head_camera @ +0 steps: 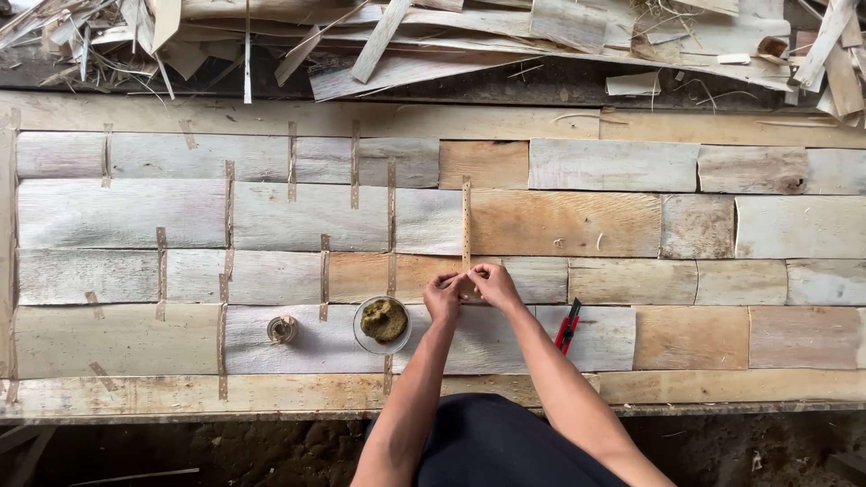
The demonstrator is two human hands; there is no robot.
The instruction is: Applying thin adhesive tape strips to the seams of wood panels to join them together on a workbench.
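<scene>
Both hands, left (443,295) and right (493,284), pinching tape (466,225) end just right of bowl (382,323); best pressed flat along veneer (541,225) seam.

I see pale, matt, rough-grained wood veneer sheets (271,216) joined by thin brown paper tape strips (466,221); lower centre, a glossy clear glass bowl (382,325) holds grainy olive paste.

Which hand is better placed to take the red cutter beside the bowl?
Probably the right hand. The red cutter lies just right of that forearm, while the left hand sits on the side of the bowl. Both hands pinch the tape strip.
</scene>
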